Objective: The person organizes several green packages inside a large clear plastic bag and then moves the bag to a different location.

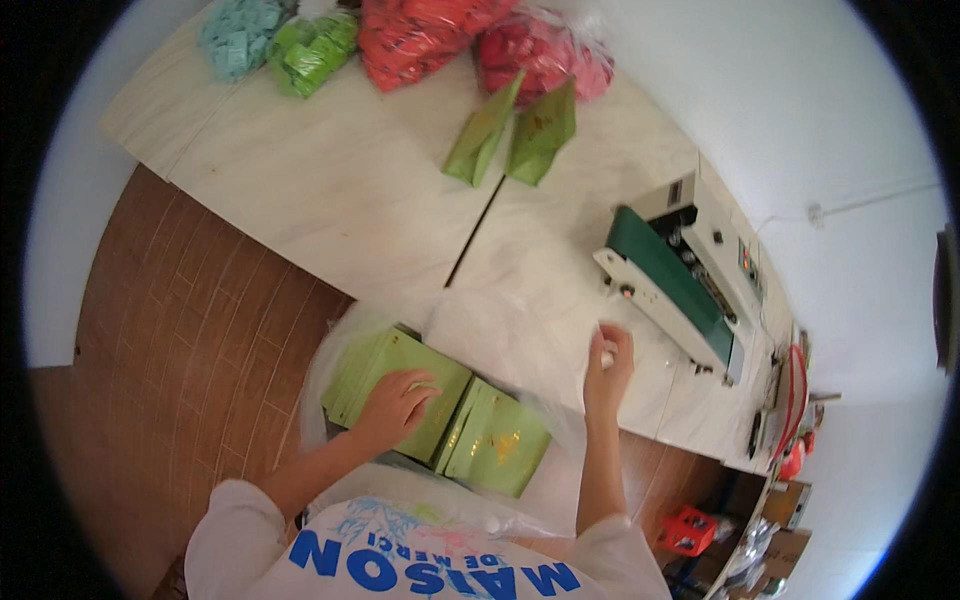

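Observation:
Close before me, two stacks of flat green printed pouches, a left stack (431, 360) and a right stack (504, 442), lie in a container lined with clear plastic film (555, 420). Over the left stack is my left hand (397, 409), fingers slightly curled, with nothing visible in it; whether it touches the pouches I cannot tell. My right hand (611, 360) is raised by the table edge, fingers bent, a small whitish thing perhaps between them, blurred. Two green pouches, one (484, 135) beside another (543, 133), stand upright on the marbled table.
A band sealing machine (675, 277) with a green conveyor belt stands on the table (322, 195) at right. Bags of blue (238, 45), green (311, 52), red (420, 37) and pink (532, 56) packets line the back. A red crate (688, 531) is low at right.

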